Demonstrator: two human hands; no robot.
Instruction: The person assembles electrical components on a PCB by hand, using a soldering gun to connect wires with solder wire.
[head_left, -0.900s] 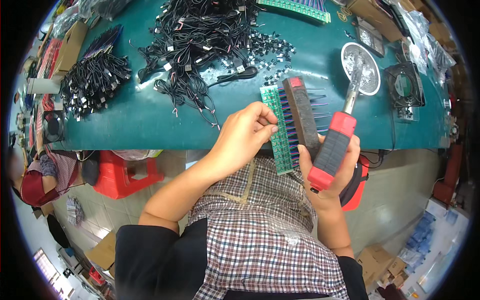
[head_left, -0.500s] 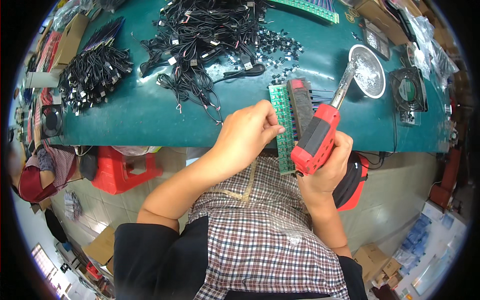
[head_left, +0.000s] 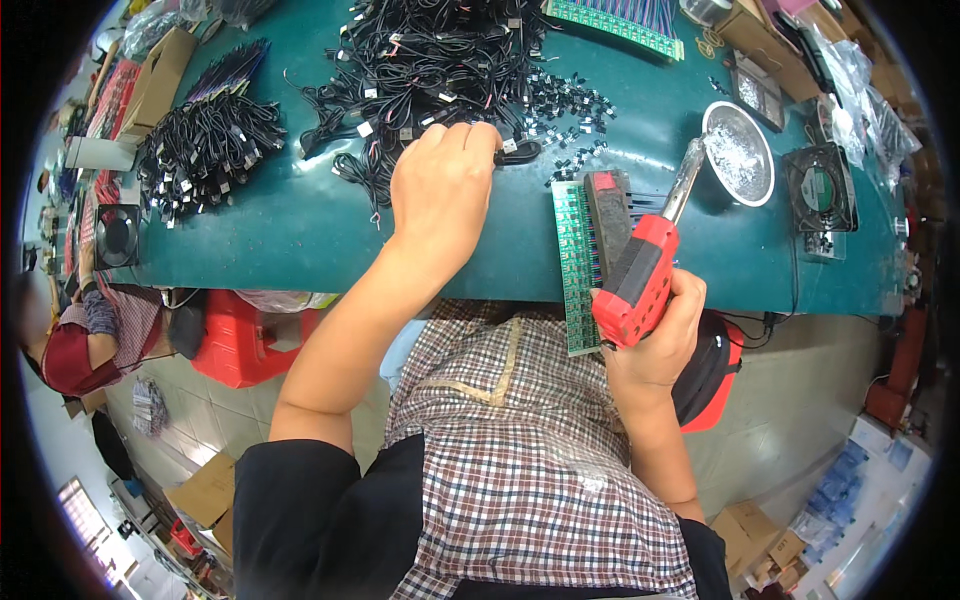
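My right hand point(head_left: 662, 335) grips a red and black soldering gun point(head_left: 640, 275), its metal tip pointing up and away beside a round bowl point(head_left: 712, 185) holding silvery material. Left of the gun, a long green circuit board panel point(head_left: 572, 250) overhangs the near table edge. A dark block with a red patch point(head_left: 606, 212) lies along the panel, and thin wires come out on its right. My left hand point(head_left: 443, 185) is over the near edge of a heap of black USB cables point(head_left: 440, 60), back of the hand upward. Its fingers are curled in, and their tips are hidden.
Many small black connectors point(head_left: 575, 105) lie scattered right of the heap. A cable bundle point(head_left: 210, 145) sits at left, with more green panels point(head_left: 620, 28) at the far side. Right of the bowl stands a fan point(head_left: 820, 185). Another person's arm point(head_left: 95, 310) shows at far left.
My left hand has left the green circuit board panel and moved left and away to the cable heap. My right hand still holds the soldering gun in nearly the same place.
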